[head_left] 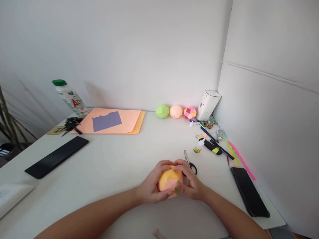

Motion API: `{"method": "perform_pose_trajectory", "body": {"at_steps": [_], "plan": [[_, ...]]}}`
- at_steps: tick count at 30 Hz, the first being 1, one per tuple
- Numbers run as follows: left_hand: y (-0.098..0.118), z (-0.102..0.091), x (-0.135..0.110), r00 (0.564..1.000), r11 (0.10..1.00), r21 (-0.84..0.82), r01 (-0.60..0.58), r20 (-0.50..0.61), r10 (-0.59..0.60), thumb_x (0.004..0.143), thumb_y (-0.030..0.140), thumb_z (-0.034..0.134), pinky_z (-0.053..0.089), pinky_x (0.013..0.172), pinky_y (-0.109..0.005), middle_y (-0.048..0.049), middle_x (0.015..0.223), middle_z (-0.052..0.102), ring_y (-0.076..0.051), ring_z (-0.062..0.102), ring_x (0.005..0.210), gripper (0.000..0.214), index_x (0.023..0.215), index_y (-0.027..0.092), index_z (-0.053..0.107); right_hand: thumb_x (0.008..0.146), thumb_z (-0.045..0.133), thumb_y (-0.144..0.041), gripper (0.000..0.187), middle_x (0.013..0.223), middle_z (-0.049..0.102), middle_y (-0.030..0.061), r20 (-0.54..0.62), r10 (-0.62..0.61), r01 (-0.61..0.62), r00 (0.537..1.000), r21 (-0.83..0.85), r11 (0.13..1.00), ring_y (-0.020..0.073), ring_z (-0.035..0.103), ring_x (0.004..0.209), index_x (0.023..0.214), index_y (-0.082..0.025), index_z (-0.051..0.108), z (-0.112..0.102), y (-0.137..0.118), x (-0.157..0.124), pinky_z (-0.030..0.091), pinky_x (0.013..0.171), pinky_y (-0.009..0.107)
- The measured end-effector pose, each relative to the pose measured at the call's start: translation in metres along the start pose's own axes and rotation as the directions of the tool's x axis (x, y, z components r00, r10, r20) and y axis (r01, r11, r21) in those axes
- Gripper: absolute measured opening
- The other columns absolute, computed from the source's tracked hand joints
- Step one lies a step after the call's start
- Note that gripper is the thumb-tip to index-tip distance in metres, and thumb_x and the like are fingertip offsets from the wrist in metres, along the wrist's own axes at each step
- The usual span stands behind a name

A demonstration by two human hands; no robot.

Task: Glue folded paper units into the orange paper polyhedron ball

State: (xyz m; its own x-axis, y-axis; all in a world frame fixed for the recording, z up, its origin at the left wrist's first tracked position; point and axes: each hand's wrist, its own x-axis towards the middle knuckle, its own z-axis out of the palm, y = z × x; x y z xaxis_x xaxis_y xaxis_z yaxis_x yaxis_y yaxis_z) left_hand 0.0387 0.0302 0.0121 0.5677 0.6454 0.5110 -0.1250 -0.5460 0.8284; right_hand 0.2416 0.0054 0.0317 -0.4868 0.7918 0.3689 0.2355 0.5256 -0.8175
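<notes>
Between my two hands is a faceted paper ball (pixel 167 179) in orange, peach and green, held near the front of the white table. My left hand (pixel 153 184) wraps its left side, with the thumb along the lower front. My right hand (pixel 191 182) grips the right side, its thumb against a green facet. The fingertips of both hands nearly meet over the top; the ball's back and underside are hidden. Just behind my right hand lie scissors (pixel 190 163) with black handles, partly covered by the fingers.
Green (pixel 162 112), peach (pixel 176 112) and multicoloured paper balls (pixel 190 113) line the wall. A glue bottle (pixel 198 146), box cutter (pixel 211 146), pens and phone (pixel 250 191) lie right. Paper sheets (pixel 132 121), keys (pixel 72 124), a white bottle (pixel 71 99) and a black slab (pixel 57 156) are left.
</notes>
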Motion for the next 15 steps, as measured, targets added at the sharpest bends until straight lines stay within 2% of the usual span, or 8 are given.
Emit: {"method": "perform_pose_trajectory", "body": {"at_steps": [2,4,6,8,12,15], "plan": [[0.007,0.001,0.001,0.996,0.995,-0.071,0.076,-0.03,-0.078,0.084,0.057,0.054,0.05,0.093,-0.048,-0.0131,0.127,0.043,-0.031,0.049,0.117,0.051,0.122,0.024,0.045,0.089,0.051,-0.055,0.048,0.127,0.042,0.0111,0.011,0.032,-0.032,0.999,0.024,0.999,0.0266,0.043,0.125,0.128,-0.028,0.047,0.0,0.0,0.0,0.041,0.104,0.044],[0.016,0.001,0.003,0.974,0.968,-0.131,0.213,-0.049,-0.221,0.086,0.053,0.054,0.05,0.093,-0.046,-0.0122,0.125,0.045,-0.029,0.052,0.114,0.043,0.116,0.023,0.047,0.086,0.054,-0.059,0.055,0.131,0.041,0.0119,0.027,0.061,-0.062,0.998,0.035,0.997,0.0273,0.041,0.129,0.13,-0.027,0.046,0.001,0.001,0.0,0.038,0.107,0.044],[0.025,0.001,0.005,0.922,0.911,-0.172,0.374,-0.041,-0.386,0.086,0.049,0.056,0.053,0.089,-0.044,-0.0112,0.123,0.048,-0.026,0.056,0.107,0.037,0.111,0.022,0.046,0.085,0.054,-0.062,0.06,0.135,0.04,0.013,0.039,0.071,-0.072,0.997,0.044,0.996,0.0276,0.04,0.131,0.132,-0.026,0.044,0.003,0.002,-0.001,0.036,0.108,0.045],[0.033,0.0,0.007,0.869,0.854,-0.195,0.482,-0.021,-0.495,0.085,0.045,0.059,0.055,0.086,-0.043,-0.0103,0.122,0.051,-0.025,0.059,0.102,0.036,0.109,0.022,0.044,0.085,0.051,-0.063,0.065,0.139,0.037,0.0143,0.059,0.073,-0.075,0.996,0.038,0.996,0.0279,0.036,0.134,0.136,-0.025,0.041,0.005,0.004,-0.002,0.034,0.11,0.046],[0.04,-0.004,0.011,0.815,0.805,-0.177,0.567,-0.018,-0.579,0.079,0.037,0.066,0.055,0.088,-0.044,-0.0088,0.117,0.057,-0.024,0.062,0.102,0.041,0.11,0.022,0.042,0.087,0.045,-0.065,0.073,0.148,0.03,0.0161,0.121,0.056,-0.052,0.991,-0.035,0.998,0.0292,0.027,0.14,0.144,-0.022,0.03,0.009,0.006,-0.006,0.029,0.113,0.049],[0.042,-0.005,0.012,0.767,0.759,-0.155,0.633,-0.01,-0.641,0.076,0.032,0.068,0.058,0.082,-0.043,-0.0079,0.11,0.06,-0.024,0.066,0.095,0.048,0.113,0.022,0.04,0.09,0.042,-0.062,0.074,0.15,0.027,0.0173,0.155,0.024,-0.008,0.988,-0.103,0.995,0.0294,0.024,0.142,0.148,-0.021,0.021,0.01,0.005,-0.007,0.028,0.113,0.051]]}}
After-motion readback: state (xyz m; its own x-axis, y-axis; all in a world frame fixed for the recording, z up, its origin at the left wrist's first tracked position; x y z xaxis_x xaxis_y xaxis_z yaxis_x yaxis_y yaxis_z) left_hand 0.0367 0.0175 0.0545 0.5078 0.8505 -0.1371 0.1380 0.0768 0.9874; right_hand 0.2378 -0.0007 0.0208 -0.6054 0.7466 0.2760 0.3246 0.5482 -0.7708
